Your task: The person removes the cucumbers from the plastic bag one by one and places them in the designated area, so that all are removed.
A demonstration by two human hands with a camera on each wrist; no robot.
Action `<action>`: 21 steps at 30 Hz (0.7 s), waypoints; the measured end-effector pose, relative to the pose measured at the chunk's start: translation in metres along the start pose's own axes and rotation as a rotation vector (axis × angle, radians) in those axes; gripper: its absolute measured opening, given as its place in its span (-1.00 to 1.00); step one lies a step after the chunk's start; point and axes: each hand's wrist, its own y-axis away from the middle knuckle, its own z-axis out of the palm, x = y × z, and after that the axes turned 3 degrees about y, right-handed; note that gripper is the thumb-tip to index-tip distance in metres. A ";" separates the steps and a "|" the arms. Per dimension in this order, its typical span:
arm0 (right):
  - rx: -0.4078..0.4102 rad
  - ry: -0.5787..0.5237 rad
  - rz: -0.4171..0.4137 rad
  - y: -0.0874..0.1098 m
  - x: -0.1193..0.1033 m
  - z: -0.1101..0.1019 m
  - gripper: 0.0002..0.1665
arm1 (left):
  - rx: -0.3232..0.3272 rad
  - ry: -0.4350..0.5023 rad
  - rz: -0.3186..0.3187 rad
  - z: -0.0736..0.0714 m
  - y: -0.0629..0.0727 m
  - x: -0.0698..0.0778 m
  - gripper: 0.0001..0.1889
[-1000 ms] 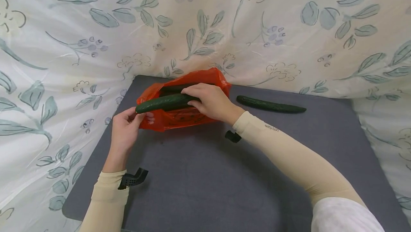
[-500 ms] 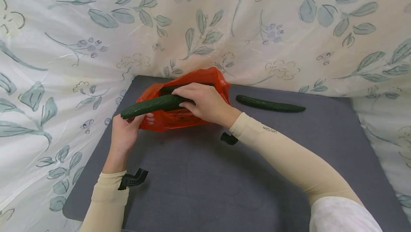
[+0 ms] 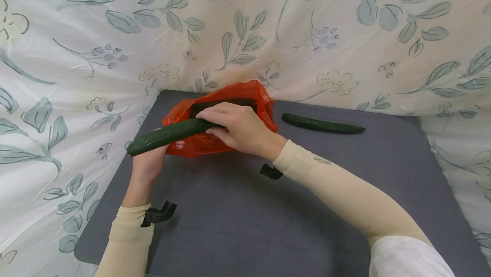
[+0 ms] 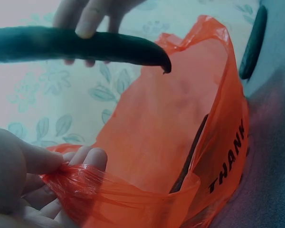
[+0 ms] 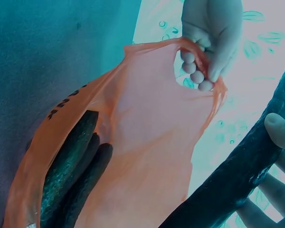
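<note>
The held cucumber (image 3: 165, 137) had shifted leftward within 1 second, its tip now beyond the left hand (image 3: 149, 164); by my judgement, it was free of the red plastic bag (image 3: 192, 145). The right hand (image 3: 243, 127) pinched it above; the left pinched the bag's handle (image 5: 199, 53). 1 loose cucumber (image 3: 322, 124) lay on the table (image 3: 245, 213).

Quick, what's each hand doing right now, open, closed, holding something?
Left hand: closed, pinching the edge of the bag.
Right hand: closed, gripping a cucumber.
</note>
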 end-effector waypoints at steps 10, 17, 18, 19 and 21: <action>0.068 -0.015 -0.061 0.000 -0.017 -0.009 -0.54 | 0.061 -0.077 0.034 -0.001 0.000 0.000 -0.79; 0.099 0.014 -0.087 0.000 -0.026 -0.020 -0.52 | 0.057 -0.031 0.083 -0.001 0.001 0.000 -0.84; 0.101 0.015 -0.088 0.000 -0.027 -0.021 -0.51 | 0.058 -0.026 0.083 -0.001 0.001 0.001 -0.84; 0.101 0.016 -0.088 0.001 -0.027 -0.023 -0.50 | 0.058 -0.019 0.080 -0.001 0.001 0.001 -0.84; 0.100 0.023 -0.085 0.002 -0.028 -0.026 -0.49 | 0.059 -0.024 0.071 -0.001 0.001 0.002 -0.84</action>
